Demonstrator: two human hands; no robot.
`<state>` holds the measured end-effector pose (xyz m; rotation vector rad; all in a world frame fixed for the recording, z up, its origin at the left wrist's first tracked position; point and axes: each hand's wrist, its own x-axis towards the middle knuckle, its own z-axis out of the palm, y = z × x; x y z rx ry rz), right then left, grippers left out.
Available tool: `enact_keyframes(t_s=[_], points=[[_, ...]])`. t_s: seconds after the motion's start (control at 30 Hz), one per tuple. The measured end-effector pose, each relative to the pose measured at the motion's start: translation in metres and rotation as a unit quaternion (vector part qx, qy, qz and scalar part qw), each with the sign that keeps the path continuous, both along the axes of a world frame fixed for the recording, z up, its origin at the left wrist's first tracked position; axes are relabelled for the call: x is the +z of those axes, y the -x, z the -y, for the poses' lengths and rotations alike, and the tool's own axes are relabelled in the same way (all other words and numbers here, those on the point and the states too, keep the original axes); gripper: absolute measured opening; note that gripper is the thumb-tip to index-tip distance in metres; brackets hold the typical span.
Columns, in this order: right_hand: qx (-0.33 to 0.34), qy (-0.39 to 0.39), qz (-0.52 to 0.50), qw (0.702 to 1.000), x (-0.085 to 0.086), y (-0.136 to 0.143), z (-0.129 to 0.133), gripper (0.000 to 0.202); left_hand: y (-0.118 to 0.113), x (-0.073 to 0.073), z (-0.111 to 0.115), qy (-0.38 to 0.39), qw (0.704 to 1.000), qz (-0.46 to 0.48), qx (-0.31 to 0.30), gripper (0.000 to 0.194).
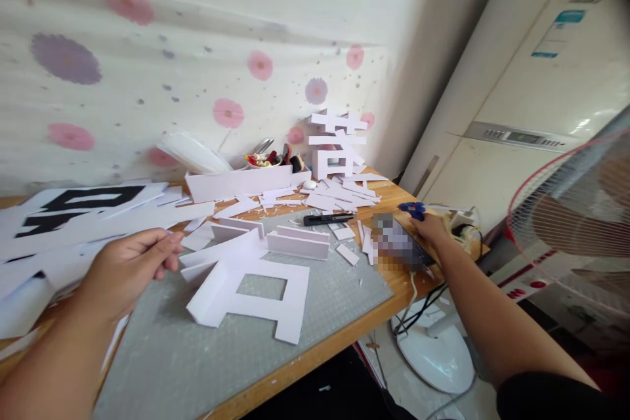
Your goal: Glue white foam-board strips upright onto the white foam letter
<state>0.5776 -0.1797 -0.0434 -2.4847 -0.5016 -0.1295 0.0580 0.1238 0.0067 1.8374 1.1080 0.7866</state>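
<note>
My left hand (128,269) hovers over the grey cutting mat (315,315), fingers loosely curled, holding nothing, just left of a white foam-board letter shape (256,298) with a square hole. My right hand (432,230) reaches to the table's right edge and rests on a blurred flat object (396,243), next to a blue-handled tool (413,210). Whether the fingers grip anything is hidden. A black marker (327,218) lies between the two hands.
White strips and offcuts (339,193) litter the wooden table (315,357). A standing white character (337,144) and a box of tools (241,182) sit at the back. Printed sheets (73,210) lie left. A fan (575,223) and an air conditioner (531,92) stand right.
</note>
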Motion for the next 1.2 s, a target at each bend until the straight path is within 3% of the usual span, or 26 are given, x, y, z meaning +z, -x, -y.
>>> enact_keyframes(t_s=[0.07, 0.17, 0.3, 0.37, 0.47, 0.6, 0.67, 0.77, 0.87, 1.0, 1.1, 1.2], points=[[0.006, 0.009, 0.023, 1.000, 0.007, 0.011, 0.009, 0.017, -0.002, 0.004, 0.005, -0.007, 1.000, -0.017, 0.000, 0.029], [0.005, -0.007, 0.081, 0.997, 0.013, 0.035, 0.028, 0.020, -0.005, 0.008, 0.011, -0.031, 0.997, -0.058, -0.040, 0.033], [-0.034, -0.075, 0.203, 0.976, 0.005, 0.087, 0.039, 0.018, -0.006, 0.005, 0.011, -0.051, 0.993, -0.091, -0.063, 0.036], [0.064, -0.133, 0.294, 0.944, 0.000, 0.118, 0.030, 0.015, -0.006, 0.002, 0.010, -0.081, 0.988, -0.108, -0.078, 0.036], [0.248, -0.164, 0.314, 0.902, 0.000, 0.168, 0.001, 0.010, -0.006, -0.001, 0.010, -0.122, 0.982, -0.126, -0.073, 0.032], [0.460, -0.146, 0.198, 0.853, 0.009, 0.234, -0.050, 0.015, -0.007, -0.002, 0.009, -0.145, 0.979, -0.138, -0.029, 0.023], [0.559, -0.108, 0.124, 0.813, 0.013, 0.265, -0.076, 0.020, -0.007, -0.002, 0.009, -0.149, 0.978, -0.141, -0.030, 0.020], [0.658, -0.037, 0.096, 0.746, 0.013, 0.303, -0.111, 0.028, -0.008, -0.003, 0.009, -0.147, 0.976, -0.145, -0.066, 0.017], [0.690, 0.027, 0.102, 0.716, 0.007, 0.326, -0.140, 0.033, -0.009, -0.006, 0.009, -0.141, 0.973, -0.154, -0.097, 0.016], [0.688, 0.059, 0.119, 0.713, 0.000, 0.339, -0.164, 0.034, -0.008, -0.010, 0.007, -0.140, 0.969, -0.163, -0.122, 0.015], [0.690, 0.044, 0.134, 0.710, 0.002, 0.342, -0.163, 0.031, -0.007, -0.010, 0.003, -0.151, 0.968, -0.163, -0.119, 0.017], [0.679, -0.024, 0.149, 0.718, 0.010, 0.333, -0.147, 0.028, -0.006, -0.009, -0.001, -0.169, 0.967, -0.160, -0.105, 0.024]])
